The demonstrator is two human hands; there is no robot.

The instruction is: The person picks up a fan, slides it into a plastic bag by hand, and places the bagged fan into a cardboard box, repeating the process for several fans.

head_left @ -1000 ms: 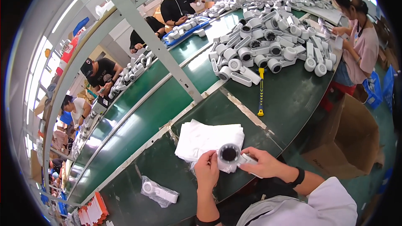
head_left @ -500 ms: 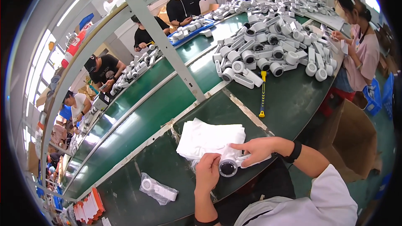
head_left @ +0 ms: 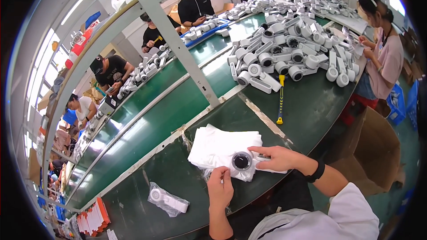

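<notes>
Your left hand (head_left: 220,189) has its fingers curled in just beside the device's round head; whether they pinch anything, you cannot tell from here. Your right hand (head_left: 278,159) grasps the handle of the white device (head_left: 242,161), its dark round face upward, over the near edge of the white sheet stack (head_left: 218,144). Hold it by that handle, clear of the dark face, and steady the head lightly with your left fingertips. Mind the bagged device (head_left: 167,199) to your left. Farther off, a yellow hammer (head_left: 280,100) lies just before the device heap (head_left: 293,49).
</notes>
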